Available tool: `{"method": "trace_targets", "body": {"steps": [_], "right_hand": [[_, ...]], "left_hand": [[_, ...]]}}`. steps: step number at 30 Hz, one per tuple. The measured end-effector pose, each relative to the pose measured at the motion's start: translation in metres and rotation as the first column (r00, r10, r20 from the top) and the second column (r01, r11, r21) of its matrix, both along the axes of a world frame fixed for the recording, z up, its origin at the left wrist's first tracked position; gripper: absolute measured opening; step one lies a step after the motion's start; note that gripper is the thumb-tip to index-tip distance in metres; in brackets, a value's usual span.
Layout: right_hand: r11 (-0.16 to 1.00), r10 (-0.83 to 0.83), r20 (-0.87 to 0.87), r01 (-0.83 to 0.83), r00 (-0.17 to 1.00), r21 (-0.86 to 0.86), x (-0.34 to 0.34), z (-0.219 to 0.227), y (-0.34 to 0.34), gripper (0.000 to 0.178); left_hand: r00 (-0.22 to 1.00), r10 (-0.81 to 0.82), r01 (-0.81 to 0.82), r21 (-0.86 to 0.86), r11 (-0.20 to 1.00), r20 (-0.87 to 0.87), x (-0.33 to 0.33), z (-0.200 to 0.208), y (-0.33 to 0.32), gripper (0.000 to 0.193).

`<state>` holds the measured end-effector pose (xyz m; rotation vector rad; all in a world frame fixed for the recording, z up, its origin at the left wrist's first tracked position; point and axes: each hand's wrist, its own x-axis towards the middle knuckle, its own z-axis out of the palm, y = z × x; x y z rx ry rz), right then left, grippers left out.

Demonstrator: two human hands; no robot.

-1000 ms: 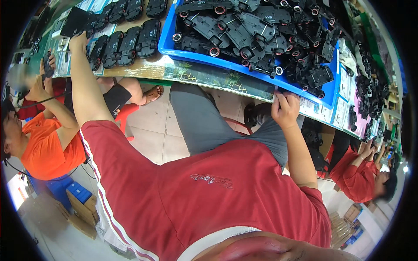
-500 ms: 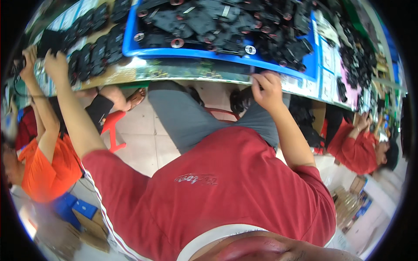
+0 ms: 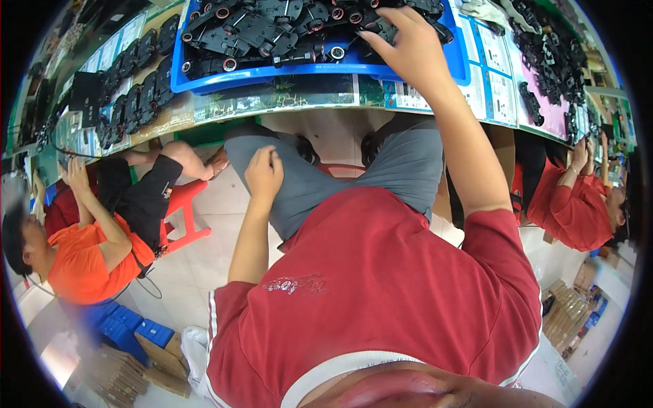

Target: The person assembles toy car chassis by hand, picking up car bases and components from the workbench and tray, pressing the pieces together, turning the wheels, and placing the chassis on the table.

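Note:
A blue tray (image 3: 224, 83) at the table's near edge is heaped with black toy car chassis (image 3: 282, 34), some with red-rimmed wheels. My right hand (image 3: 415, 51) reaches over the tray's right part, thumb and fingers apart above the black pieces, and nothing shows in its grasp. Lower down, my left hand (image 3: 264, 173) rests on my grey-trousered thigh with its fingers loosely curled in, and no object shows in it. Left of the tray, more black chassis (image 3: 146, 95) stand in two rows on the table.
To the right, more black pieces lie on a pink sheet (image 3: 537, 78). Printed sheets (image 3: 500, 102) cover the table beside the tray. A co-worker in orange (image 3: 92, 265) sits at left by a red stool (image 3: 185, 217); another in red (image 3: 564, 214) sits at right.
My left hand has drawn back from the far-left rows to my thigh. My right hand has gone from the table edge up over the tray. The left co-worker's hands have come down.

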<state>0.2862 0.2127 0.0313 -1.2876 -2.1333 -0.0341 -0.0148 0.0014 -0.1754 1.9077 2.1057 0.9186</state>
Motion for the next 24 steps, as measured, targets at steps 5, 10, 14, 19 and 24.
{"method": "trace_targets", "body": {"steps": [5,10,14,19,24], "right_hand": [[0.973,0.0,-0.02,-0.005,1.0,-0.232,-0.009,0.021,0.0,0.024],[0.896,-0.264,-0.45,0.044,0.853,-0.442,0.042,0.037,-0.03,0.03],[0.973,-0.106,-0.94,-0.161,0.324,-0.165,0.132,-0.014,-0.054,0.025],[0.978,-0.205,-0.979,-0.047,-0.019,-0.204,0.23,-0.078,-0.073,0.025],[0.739,-0.673,-0.57,0.408,0.471,-0.536,0.248,-0.104,-0.072,0.051]], "left_hand": [[0.999,-0.045,0.044,-0.174,0.984,-0.002,-0.004,0.006,-0.002,0.012],[0.999,0.015,-0.018,-0.097,0.995,-0.03,-0.003,-0.003,-0.019,0.012],[0.998,0.035,-0.039,-0.062,0.997,-0.06,-0.005,-0.008,-0.013,0.012],[0.998,-0.035,0.03,-0.09,0.995,-0.054,0.004,-0.001,0.002,0.013],[0.99,-0.059,0.044,-0.121,0.992,-0.128,0.012,-0.003,0.013,0.014]]}}
